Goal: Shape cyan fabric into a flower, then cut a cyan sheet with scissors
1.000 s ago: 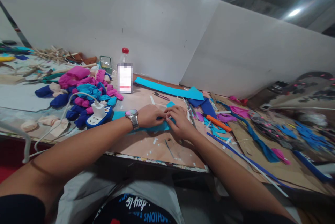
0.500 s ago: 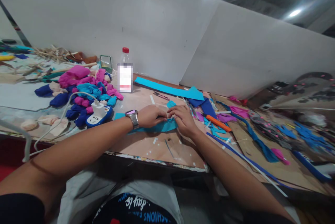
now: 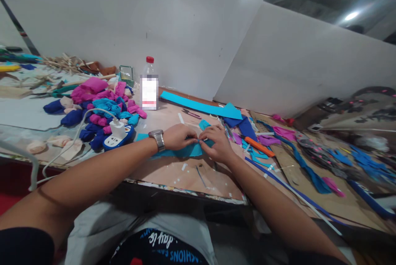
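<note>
A light-blue strip of crepe-like paper [image 3: 182, 152] lies across the table under both my hands. My left hand [image 3: 179, 137], with a metal watch [image 3: 157, 138] at its wrist, pinches the strip's upper edge between thumb and fingertips. Right beside it my right hand [image 3: 216, 143] is closed on the same strip, its fingertips nearly meeting those of the left. Some of the strip sticks up behind the right fingers. The fingers hide exactly how the paper is folded where they pinch it.
A red-capped bottle [image 3: 149, 87] stands behind, near a long blue strip [image 3: 201, 106] and small snips [image 3: 191, 113]. Left are a power strip [image 3: 119, 135] with a cord and a heap of pink and blue crepe buds [image 3: 93, 91]. An orange cutter [image 3: 259, 146] lies right among scraps.
My fingertips have shifted slightly on the blue strip, and the right fingers now sit flatter and closer to the left ones. The view has moved a little.
</note>
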Demonstrator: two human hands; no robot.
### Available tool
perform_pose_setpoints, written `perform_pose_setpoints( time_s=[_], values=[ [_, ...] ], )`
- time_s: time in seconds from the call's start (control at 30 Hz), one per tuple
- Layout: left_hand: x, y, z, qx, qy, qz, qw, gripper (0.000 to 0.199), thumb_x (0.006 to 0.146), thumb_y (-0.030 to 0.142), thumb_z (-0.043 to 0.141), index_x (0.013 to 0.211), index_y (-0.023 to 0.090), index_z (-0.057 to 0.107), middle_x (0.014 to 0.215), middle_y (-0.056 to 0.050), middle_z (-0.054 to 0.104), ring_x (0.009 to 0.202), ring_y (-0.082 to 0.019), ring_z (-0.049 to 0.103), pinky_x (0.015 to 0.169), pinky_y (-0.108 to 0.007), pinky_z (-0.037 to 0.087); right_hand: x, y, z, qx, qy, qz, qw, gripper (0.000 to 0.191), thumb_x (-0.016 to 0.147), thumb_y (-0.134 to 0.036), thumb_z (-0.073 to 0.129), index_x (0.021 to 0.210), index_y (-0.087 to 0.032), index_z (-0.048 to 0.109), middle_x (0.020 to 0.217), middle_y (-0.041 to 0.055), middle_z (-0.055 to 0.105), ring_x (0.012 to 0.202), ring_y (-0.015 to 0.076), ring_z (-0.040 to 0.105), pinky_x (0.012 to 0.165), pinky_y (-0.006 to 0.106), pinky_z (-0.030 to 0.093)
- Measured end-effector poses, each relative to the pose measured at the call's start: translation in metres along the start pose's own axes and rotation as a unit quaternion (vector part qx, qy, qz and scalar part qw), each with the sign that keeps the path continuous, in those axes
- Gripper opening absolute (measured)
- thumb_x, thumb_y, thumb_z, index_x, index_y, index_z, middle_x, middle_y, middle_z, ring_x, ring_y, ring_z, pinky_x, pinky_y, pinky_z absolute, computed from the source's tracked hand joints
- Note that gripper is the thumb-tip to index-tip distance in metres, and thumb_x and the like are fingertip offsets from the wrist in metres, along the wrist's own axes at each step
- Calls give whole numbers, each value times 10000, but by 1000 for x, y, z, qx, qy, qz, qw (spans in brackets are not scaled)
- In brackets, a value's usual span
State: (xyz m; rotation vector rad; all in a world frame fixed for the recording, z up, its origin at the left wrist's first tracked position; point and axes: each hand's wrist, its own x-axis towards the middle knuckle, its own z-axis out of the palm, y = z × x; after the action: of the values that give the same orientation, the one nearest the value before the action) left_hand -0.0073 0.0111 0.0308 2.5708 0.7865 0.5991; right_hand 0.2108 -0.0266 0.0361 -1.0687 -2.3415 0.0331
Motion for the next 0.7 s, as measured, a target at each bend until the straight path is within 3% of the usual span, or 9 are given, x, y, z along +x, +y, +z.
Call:
perform_pose_setpoints(
  time_s=[0.17, 0.7],
  values=[
    [1, -1, 0, -7, -12, -14, 1000, 246, 956, 300, 559, 922, 166, 762, 806, -58, 732, 673, -158, 562, 639, -285, 331, -1, 3, -1, 1, -9, 1, 1000, 91, 869, -255, 601, 796, -226, 646, 855, 28, 748, 944, 233, 631, 985, 471, 301],
    [0, -6, -4, -34, -46, -28, 998, 292, 942, 327, 546, 960, 148, 777, 822, -67, 748, 673, -158, 571, 627, -277, 334, -1, 5, -1, -13, -17, -8, 1000, 113, 881, -249, 598, 784, -225, 651, 860, 15, 756, 924, 222, 638, 993, 464, 296]
  ],
)
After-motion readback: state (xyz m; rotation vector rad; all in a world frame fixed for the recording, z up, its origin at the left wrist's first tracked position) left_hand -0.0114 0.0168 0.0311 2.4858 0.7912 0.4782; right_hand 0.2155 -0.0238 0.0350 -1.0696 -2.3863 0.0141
